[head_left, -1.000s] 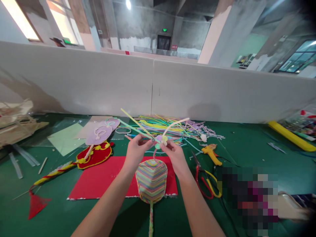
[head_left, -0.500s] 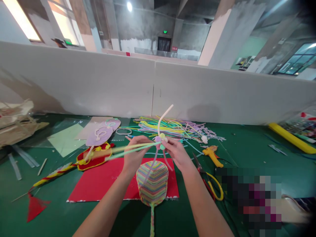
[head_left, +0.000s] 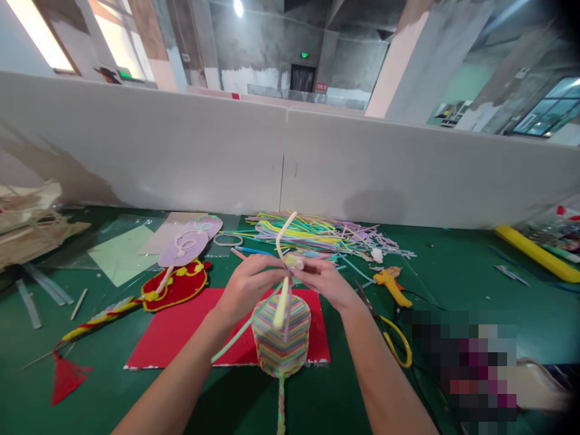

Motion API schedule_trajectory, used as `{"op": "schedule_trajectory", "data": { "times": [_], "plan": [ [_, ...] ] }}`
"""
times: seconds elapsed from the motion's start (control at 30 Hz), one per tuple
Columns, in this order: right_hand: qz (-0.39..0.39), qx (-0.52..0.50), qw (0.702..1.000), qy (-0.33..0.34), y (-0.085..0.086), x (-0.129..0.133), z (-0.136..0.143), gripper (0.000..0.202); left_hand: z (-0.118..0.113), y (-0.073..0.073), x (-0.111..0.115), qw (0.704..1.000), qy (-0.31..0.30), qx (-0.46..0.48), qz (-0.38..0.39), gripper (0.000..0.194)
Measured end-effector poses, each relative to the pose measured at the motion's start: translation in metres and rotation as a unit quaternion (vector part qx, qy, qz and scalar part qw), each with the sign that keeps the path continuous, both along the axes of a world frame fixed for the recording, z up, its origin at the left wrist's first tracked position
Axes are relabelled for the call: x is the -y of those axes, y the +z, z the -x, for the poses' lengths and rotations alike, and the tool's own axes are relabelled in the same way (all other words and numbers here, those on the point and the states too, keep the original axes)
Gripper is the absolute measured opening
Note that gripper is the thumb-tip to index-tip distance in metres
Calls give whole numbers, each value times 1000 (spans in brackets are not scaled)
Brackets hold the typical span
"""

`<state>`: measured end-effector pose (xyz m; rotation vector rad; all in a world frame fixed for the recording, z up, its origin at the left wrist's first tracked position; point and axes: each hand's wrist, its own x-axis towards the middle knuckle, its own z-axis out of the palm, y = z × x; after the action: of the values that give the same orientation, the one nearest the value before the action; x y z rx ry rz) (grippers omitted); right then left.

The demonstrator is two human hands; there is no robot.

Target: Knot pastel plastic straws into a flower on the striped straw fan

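Note:
Between my two hands is a small flower of pastel pipe cleaners [head_left: 293, 262], its long stems pointing several ways. My left hand [head_left: 254, 284] pinches it from the left, with a mint stem trailing below the fingers and a pale yellow one pointing toward me. On the other side, my right hand [head_left: 324, 279] grips the flower's edge with closed fingertips. A pale pink stem rises above the flower. Below the hands lies a striped pastel fan [head_left: 281, 347] with a braided handle, partly over a red board [head_left: 181, 338].
Behind the hands lies a pile of pipe cleaners [head_left: 308, 232]. Scissors [head_left: 396, 344] and a yellow glue gun [head_left: 392, 287] are at right. A red fan [head_left: 174, 287] with a tasselled handle and a purple fan shape [head_left: 188, 244] lie left. A white partition [head_left: 181, 151] borders the table.
The yellow and mint stems have swung from pointing left to hanging down toward me. The flower has tilted, and its pink stem sits lower and further left. Both hands still hold it.

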<state>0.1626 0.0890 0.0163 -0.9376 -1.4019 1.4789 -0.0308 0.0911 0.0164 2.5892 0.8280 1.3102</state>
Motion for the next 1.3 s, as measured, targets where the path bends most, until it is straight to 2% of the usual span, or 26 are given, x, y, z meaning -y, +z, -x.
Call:
{"op": "schedule_trajectory", "data": {
  "times": [0.13, 0.2, 0.3, 0.43, 0.53, 0.7, 0.93, 1.1, 1.2, 1.3],
  "plan": [
    [-35, 21, 999, 3, -3, -1, 2, 21, -2, -1, 2, 999, -14, -48, -5, 19],
    [-43, 48, 998, -4, -4, -2, 2, 18, -5, -4, 2, 998, 1, -58, -5, 18],
    [-59, 106, 993, -11, -4, -3, 1, 14, -12, -5, 3, 996, 63, -59, -8, 15],
    [-101, 155, 982, -32, -1, -2, 0, 9, -20, 1, 5, 986, 145, -79, -8, 13],
    [-113, 162, 980, -30, 1, -2, 1, 8, -22, 5, 6, 984, 148, -96, 2, 13],
    [-100, 159, 982, -37, 1, -2, 1, 7, -21, 7, 4, 986, 121, -98, 60, 14],
    [-126, 153, 977, -72, -2, 0, 5, 16, -21, 4, 1, 977, 128, 10, 168, 11],
    [-136, 132, 972, -136, -7, 2, 12, 20, -24, 7, 3, 948, 131, 98, 273, 8],
    [-146, 126, 965, -176, -11, 4, 16, 19, -27, 7, 4, 931, 142, 138, 307, 7],
    [-151, 125, 963, -185, -14, 5, 18, 19, -29, 7, 4, 918, 151, 162, 328, 6]
  ]
}}
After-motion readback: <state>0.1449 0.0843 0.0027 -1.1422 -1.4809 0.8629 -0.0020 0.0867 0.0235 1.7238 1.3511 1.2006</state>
